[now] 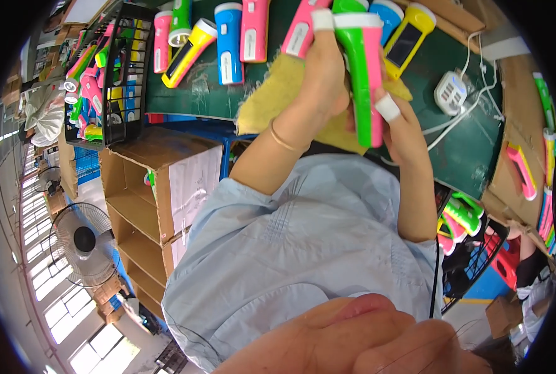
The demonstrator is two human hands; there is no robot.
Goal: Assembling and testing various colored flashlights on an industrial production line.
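A green and pink flashlight with a white-rimmed head stands out in front of me, head pointing away, over the green table. My right hand is closed around its handle from the right, a white wrap on one digit. Along its left side lies my left hand, a white-wrapped digit pressed by the head; its other fingers are hidden behind the flashlight. A yellow cloth lies under both hands. Just beyond are a pink flashlight, a blue one and a yellow one with a dark panel.
More flashlights, including a blue one, lie at the table's far left. A black basket of flashlights stands left, above cardboard shelves. A white charging hub with cables sits right. Another basket is at lower right.
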